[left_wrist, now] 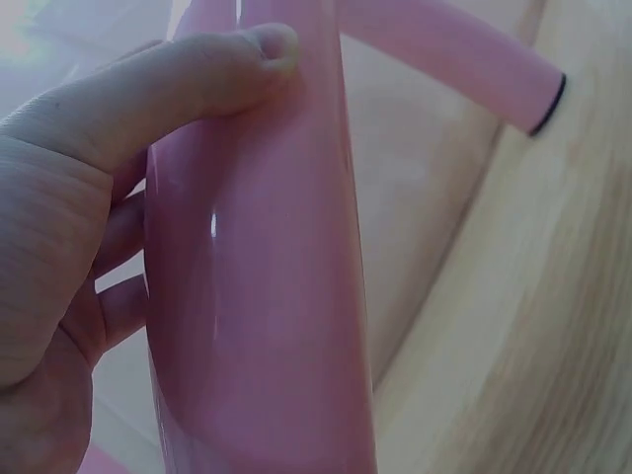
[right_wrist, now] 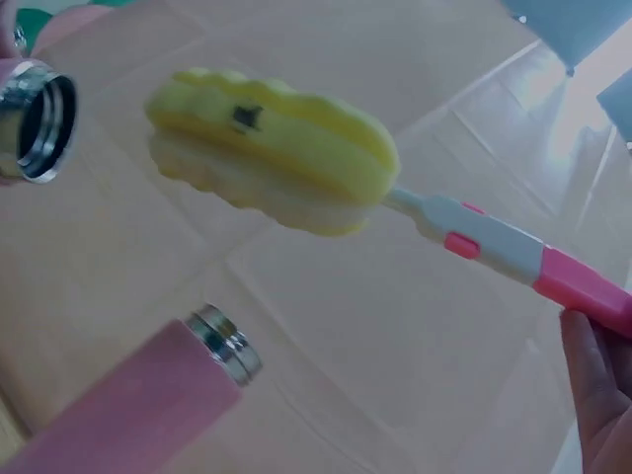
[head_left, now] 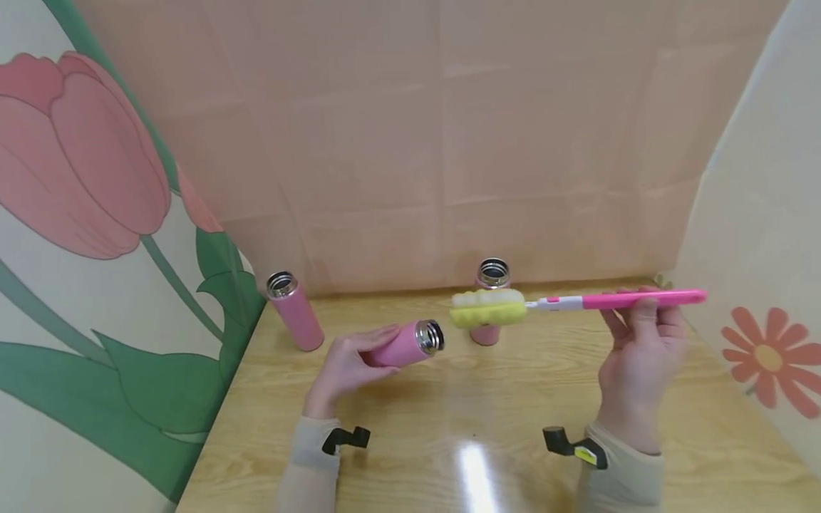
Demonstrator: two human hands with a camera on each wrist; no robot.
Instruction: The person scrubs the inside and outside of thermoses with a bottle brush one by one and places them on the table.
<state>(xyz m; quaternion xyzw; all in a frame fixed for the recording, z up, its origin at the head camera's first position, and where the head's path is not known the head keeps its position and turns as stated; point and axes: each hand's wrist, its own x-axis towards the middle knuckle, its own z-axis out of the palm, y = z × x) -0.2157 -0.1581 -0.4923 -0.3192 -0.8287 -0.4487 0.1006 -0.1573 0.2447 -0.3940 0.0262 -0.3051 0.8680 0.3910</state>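
My left hand (head_left: 346,363) grips a pink thermos bottle (head_left: 400,346) round its body, tilted with its open steel mouth to the right. In the left wrist view the thumb lies across the pink wall of the bottle (left_wrist: 262,267). My right hand (head_left: 641,356) holds a bottle brush by its pink handle (head_left: 641,298), level above the table. The brush's yellow and white sponge head (head_left: 489,308) points left toward the held bottle's mouth, a short gap apart. In the right wrist view the sponge (right_wrist: 272,153) bears a small dark mark.
One more pink bottle (head_left: 296,313) stands uncapped at the table's back left. Another uncapped bottle (head_left: 486,336) stands at the back middle, partly hidden behind the sponge. A pink cloth backdrop (head_left: 385,142) rises behind the wooden table (head_left: 410,442); flower-printed panels flank it.
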